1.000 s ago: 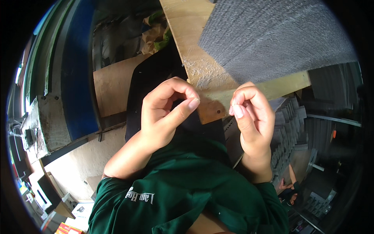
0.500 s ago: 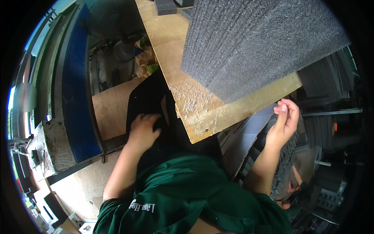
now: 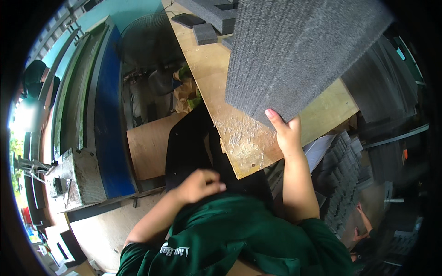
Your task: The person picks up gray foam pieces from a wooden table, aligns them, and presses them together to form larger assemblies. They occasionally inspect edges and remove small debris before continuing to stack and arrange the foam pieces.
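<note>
A tall stack of dark grey foam sheets (image 3: 294, 60) stands on a plywood table (image 3: 207, 83), with ribbed layer edges along its left side. My right hand (image 3: 289, 135) is closed on the stack's near lower corner. Its thumb lies against the foam face, and its other fingers are mostly hidden on the right side. Over my lap, my left hand (image 3: 200, 185) hangs empty with the fingers loosely curled and the thumb apart from them. It touches no foam; the table's near corner is to its right.
Small grey foam blocks (image 3: 205, 34) lie at the table's far end. Rough, dried residue covers its near corner. Left are a blue-sided machine bench (image 3: 108, 152) and a fan (image 3: 143, 39). Stacked grey foam pieces (image 3: 338, 179) stand lower right, near another person's arm (image 3: 365, 219).
My right hand has moved left from beside the table onto the foam stack's lower corner and closed there. My left hand has moved right and nearer my body. The view has shifted slightly.
</note>
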{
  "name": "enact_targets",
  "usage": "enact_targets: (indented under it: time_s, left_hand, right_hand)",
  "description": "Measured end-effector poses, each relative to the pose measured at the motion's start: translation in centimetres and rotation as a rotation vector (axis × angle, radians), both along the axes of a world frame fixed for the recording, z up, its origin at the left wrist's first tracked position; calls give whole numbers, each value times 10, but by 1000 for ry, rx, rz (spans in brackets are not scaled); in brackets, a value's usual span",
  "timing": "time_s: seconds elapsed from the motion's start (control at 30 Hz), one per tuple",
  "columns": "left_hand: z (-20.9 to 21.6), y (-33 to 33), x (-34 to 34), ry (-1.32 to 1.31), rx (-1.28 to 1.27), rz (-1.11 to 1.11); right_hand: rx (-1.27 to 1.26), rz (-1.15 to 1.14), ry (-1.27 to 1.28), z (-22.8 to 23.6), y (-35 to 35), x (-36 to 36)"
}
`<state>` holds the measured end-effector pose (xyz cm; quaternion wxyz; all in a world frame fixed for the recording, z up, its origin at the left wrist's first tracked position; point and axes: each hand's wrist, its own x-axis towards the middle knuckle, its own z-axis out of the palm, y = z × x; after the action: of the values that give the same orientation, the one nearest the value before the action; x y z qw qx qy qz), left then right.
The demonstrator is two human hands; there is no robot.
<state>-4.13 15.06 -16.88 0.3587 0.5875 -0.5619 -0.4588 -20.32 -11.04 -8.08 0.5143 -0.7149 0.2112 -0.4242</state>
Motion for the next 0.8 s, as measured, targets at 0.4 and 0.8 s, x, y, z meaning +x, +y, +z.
enact_targets:
  time_s: [0.4,0.8]
  left_hand:
    - [7,20,4,-736,-90,222]
    - [3,28,34,-289,-38,187]
  right_hand:
    - [122,3,-48,-6,2,2]
    - [-160,-143,-160,11,22,-24]
